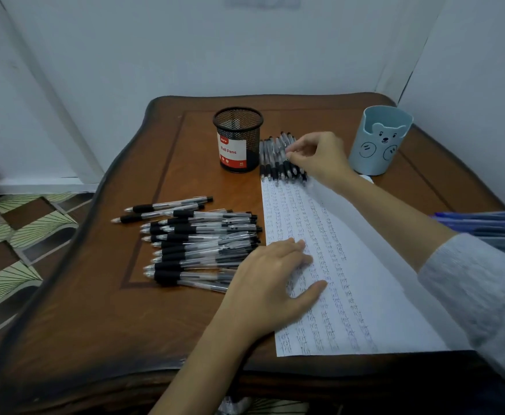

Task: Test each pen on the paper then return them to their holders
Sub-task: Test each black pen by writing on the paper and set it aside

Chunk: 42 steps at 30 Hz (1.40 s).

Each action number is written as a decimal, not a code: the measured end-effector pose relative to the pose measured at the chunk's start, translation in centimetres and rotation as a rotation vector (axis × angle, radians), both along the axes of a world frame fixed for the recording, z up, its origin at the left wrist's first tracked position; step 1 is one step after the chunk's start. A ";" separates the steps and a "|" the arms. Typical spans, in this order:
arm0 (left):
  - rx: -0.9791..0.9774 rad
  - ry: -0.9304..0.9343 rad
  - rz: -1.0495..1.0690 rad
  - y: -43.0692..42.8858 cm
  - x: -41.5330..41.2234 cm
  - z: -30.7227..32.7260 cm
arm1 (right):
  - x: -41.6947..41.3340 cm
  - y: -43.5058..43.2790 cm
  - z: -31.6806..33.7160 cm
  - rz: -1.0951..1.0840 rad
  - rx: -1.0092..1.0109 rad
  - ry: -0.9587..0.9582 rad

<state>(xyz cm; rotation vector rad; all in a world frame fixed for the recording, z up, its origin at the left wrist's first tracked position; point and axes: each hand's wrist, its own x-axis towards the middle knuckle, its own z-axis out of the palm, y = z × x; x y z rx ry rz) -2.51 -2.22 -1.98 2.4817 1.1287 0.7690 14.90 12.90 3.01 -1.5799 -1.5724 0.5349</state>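
Note:
A white paper sheet [347, 265] covered in rows of scribbles lies on the wooden table. My left hand [272, 277] rests flat on its left edge, fingers straight. My right hand [317, 157] reaches to a row of several black pens [275, 160] at the paper's far end and pinches one of them with its fingertips. A larger pile of black pens [197, 241] lies left of the paper. A black mesh holder [238, 139] labelled "Ball Pens" stands behind the pile. A light blue bear holder [380, 139] stands at the back right.
The brown wooden table [95, 310] has curved edges and stands in a corner of white walls. A stack of blue pens [485, 226] lies at the right edge, behind my right sleeve. Patterned floor tiles [20, 235] show on the left.

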 end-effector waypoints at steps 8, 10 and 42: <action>-0.010 0.003 -0.015 0.0 0.0 0.2 | -2.2 -4.5 -1.4 0.482 -0.175 -0.087; -0.010 0.000 -0.017 0.0 0.0 0.2 | -2.7 -4.7 -1.8 0.503 -0.182 -0.081; -0.010 0.020 -0.005 0.0 0.0 -0.2 | 2.5 -9.0 2.2 0.146 -0.038 1.156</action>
